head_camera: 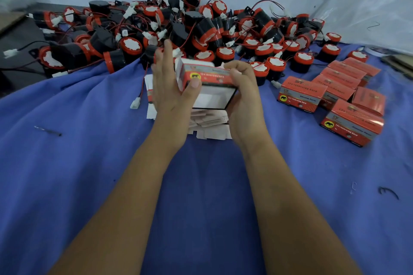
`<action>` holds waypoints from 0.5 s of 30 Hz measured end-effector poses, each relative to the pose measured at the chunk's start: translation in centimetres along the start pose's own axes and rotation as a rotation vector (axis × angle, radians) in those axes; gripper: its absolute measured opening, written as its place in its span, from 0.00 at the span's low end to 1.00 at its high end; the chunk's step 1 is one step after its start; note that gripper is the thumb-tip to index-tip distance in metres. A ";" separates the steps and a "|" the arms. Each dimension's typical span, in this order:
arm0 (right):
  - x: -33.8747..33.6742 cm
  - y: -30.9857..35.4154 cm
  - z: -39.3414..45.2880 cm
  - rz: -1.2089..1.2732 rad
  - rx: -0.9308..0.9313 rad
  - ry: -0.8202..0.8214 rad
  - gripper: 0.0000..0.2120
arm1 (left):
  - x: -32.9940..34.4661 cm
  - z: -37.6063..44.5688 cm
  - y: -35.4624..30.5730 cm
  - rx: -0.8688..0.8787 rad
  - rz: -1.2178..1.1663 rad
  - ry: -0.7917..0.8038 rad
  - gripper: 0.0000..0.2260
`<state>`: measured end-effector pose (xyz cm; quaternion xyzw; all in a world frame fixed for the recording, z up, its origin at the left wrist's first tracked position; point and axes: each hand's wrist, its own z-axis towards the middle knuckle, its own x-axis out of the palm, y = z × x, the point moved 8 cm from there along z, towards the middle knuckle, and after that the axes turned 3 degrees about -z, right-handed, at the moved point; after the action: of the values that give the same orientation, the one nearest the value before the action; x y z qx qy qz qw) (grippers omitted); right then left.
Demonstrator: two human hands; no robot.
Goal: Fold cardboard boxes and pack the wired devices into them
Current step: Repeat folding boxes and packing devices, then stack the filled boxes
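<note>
Both hands hold a small red cardboard box [209, 78] up over the blue cloth, its open white inside facing me. My left hand [169, 89] presses the box's left side with fingers straight up and the thumb on its red face. Fingers of my right hand [242, 91] curl round the right end of the box. A stack of flat unfolded boxes [210, 126] lies under my hands. Behind them spreads a big heap of black-and-red wired devices [178, 29] with white plugs.
Several folded red boxes [335, 96] sit in a group on the right of the blue cloth [201, 185]. A clear plastic bag [368, 6] rises at the back right. A loose white plug [135, 102] lies left of my hands. Black table edge at far left.
</note>
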<state>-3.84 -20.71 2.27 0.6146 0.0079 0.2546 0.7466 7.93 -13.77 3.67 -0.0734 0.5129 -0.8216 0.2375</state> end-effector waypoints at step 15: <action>4.0 3.3 -3.4 -1.482 -0.728 -0.117 0.17 | -0.6 0.3 3.3 -0.072 0.047 -0.001 0.39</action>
<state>-2.72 -15.64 5.67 0.1821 0.2893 -0.3493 0.8724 9.64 -14.97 0.97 -0.0702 0.5435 -0.7969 0.2542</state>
